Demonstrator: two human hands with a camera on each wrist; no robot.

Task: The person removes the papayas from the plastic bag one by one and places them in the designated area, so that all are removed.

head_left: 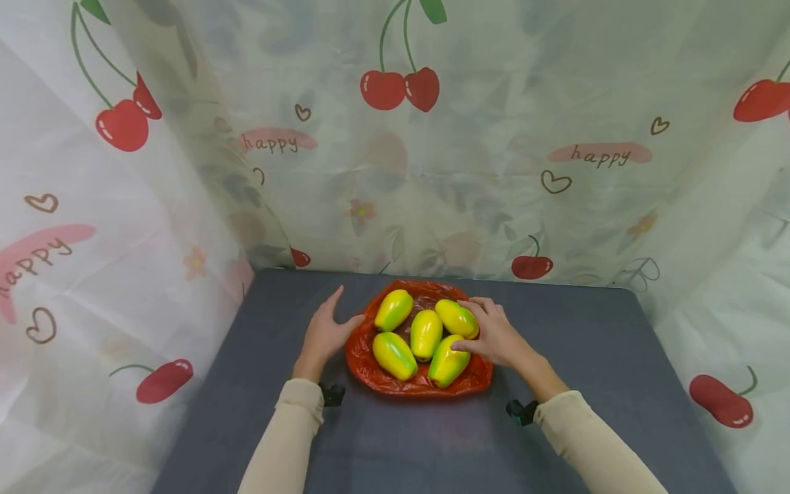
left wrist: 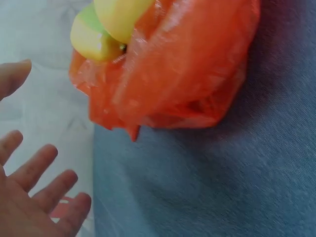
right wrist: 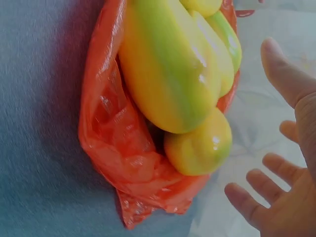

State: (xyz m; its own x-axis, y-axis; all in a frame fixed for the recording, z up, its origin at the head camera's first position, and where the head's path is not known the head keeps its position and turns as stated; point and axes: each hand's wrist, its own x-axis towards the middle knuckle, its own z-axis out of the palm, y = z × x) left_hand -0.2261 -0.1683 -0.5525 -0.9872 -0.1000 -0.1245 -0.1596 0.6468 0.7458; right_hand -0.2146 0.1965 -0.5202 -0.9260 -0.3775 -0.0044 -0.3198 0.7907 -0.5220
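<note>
A red plastic bag (head_left: 359, 360) lies spread open on the table with several glossy, oblong yellow-green papayas inside. My left hand (head_left: 323, 337) is just off the bag's left rim, thumb pointing toward it and fingers apart, holding nothing. On the other side, my right hand (head_left: 496, 337) overlaps the bag's right edge in the head view, beside the upper right papaya (head_left: 455, 318) and the lower right papaya (head_left: 448, 362). The right wrist view shows its fingers spread, with a gap between them and the fruit. The middle papaya (head_left: 426, 335) sits among the others.
The dark grey table (head_left: 420, 446) extends around the bag on all sides. A pale curtain (head_left: 469, 171) printed with cherries stands behind the table and along both sides. Both wrists carry a small black camera (head_left: 333, 394).
</note>
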